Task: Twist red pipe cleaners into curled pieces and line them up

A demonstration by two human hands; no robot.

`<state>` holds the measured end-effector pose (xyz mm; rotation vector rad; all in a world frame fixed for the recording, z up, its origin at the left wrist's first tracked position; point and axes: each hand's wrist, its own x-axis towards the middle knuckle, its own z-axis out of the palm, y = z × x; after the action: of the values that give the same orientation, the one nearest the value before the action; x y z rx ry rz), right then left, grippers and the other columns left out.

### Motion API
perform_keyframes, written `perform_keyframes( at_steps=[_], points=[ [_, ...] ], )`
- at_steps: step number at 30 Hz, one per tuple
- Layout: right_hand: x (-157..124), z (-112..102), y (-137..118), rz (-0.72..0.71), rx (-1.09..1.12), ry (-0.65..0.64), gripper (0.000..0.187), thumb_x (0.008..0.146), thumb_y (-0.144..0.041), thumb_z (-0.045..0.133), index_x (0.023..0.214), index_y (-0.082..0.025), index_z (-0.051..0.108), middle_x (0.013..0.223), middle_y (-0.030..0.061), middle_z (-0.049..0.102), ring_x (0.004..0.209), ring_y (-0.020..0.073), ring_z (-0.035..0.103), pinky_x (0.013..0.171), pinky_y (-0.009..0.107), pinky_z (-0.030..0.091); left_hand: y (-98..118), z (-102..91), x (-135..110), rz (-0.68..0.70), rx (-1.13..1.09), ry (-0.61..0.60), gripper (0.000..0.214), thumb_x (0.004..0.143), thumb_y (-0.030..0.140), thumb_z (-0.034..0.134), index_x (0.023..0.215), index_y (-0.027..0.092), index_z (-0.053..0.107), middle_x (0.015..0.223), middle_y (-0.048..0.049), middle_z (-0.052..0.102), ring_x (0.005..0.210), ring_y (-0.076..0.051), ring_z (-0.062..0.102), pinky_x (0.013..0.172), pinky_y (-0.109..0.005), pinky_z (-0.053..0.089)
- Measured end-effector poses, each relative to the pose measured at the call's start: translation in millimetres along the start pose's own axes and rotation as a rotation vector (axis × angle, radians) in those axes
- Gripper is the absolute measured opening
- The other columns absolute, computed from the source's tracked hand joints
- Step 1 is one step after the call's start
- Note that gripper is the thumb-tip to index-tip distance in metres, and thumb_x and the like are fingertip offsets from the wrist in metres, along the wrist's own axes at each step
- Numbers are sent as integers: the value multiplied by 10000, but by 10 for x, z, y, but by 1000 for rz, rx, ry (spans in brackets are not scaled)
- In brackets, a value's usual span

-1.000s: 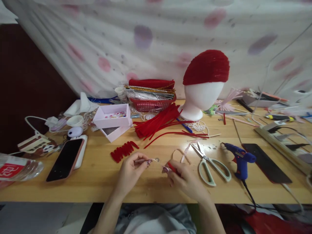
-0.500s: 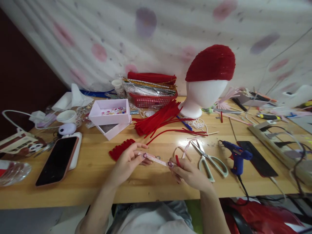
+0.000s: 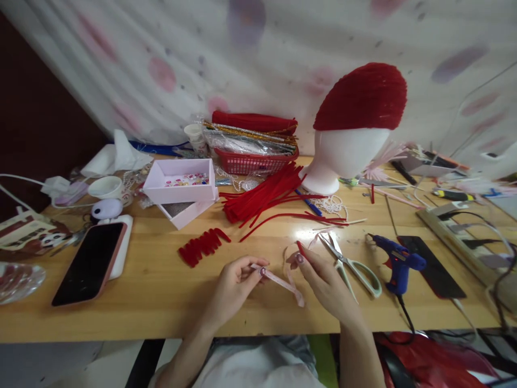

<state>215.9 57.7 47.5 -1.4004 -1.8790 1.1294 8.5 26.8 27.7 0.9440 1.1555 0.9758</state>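
My left hand [image 3: 238, 283] pinches the end of a pale pink tape measure [image 3: 278, 281] between thumb and fingers. The tape slants down to the right, folds over and runs back up toward the scissors. Just right of it, my right hand [image 3: 325, 280] is closed on a short piece of red pipe cleaner [image 3: 300, 248] that pokes up past the fingertips. Up and left of my hands lies a red pipe cleaner bent into zigzags [image 3: 202, 247]. Scissors [image 3: 349, 264] with pale handles rest partly open beside my right hand.
Loose red pipe cleaners [image 3: 266, 196] are heaped behind my hands, near a red basket [image 3: 254, 163] and white boxes [image 3: 181, 191]. A foam head [image 3: 347, 156] wears a red cap [image 3: 365, 99]. To the right lies a blue glue gun [image 3: 398, 261]; a phone [image 3: 89, 264] is left.
The tape was stretched between both hands; now my right hand is off it and the tape hangs slack. My left hand has shifted right, uncovering the zigzag pipe cleaner.
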Motion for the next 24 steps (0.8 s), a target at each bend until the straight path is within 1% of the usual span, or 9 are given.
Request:
perform_keyframes(
  at_steps=[3, 9, 15, 19, 24],
  points=[
    [26, 55, -21, 16, -11, -34, 371, 995, -435, 353, 846, -193, 590, 853, 60, 615, 834, 210, 590, 782, 317, 446, -15, 16, 3, 0, 32, 13, 203, 790, 306, 625, 912, 151, 674, 886, -76, 740, 816, -195, 711, 751, -300, 575],
    [35, 28, -50, 8, 2, -39, 383, 1001, -411, 339, 792, -196, 577, 842, 54, 600, 816, 197, 585, 786, 304, 441, -18, 20, 24, 10, 18, -4, 180, 806, 292, 611, 909, 151, 655, 853, -59, 727, 792, -180, 705, 761, -288, 561],
    [15, 51, -39, 139, -4, -78, 404, 975, -469, 344, 768, -201, 565, 739, 44, 590, 734, 202, 580, 639, 286, 448, -45, 40, 19, 23, -13, -19, 167, 806, 291, 626, 900, 154, 640, 846, -52, 720, 785, -180, 705, 760, -291, 555],
    [13, 62, -45, 150, -11, -76, 395, 964, -479, 347, 751, -211, 545, 726, 40, 578, 700, 200, 580, 567, 267, 429, -38, 43, 22, 11, -31, -18, 148, 807, 276, 626, 892, 156, 630, 806, -36, 711, 778, -173, 704, 765, -281, 548],
    [12, 58, -61, 140, 0, -83, 382, 964, -464, 357, 729, -214, 525, 712, 35, 572, 669, 188, 576, 537, 250, 403, -49, 48, 29, 3, -59, -35, 117, 803, 255, 638, 863, 171, 581, 783, -23, 718, 749, -159, 703, 754, -268, 537]
  ],
)
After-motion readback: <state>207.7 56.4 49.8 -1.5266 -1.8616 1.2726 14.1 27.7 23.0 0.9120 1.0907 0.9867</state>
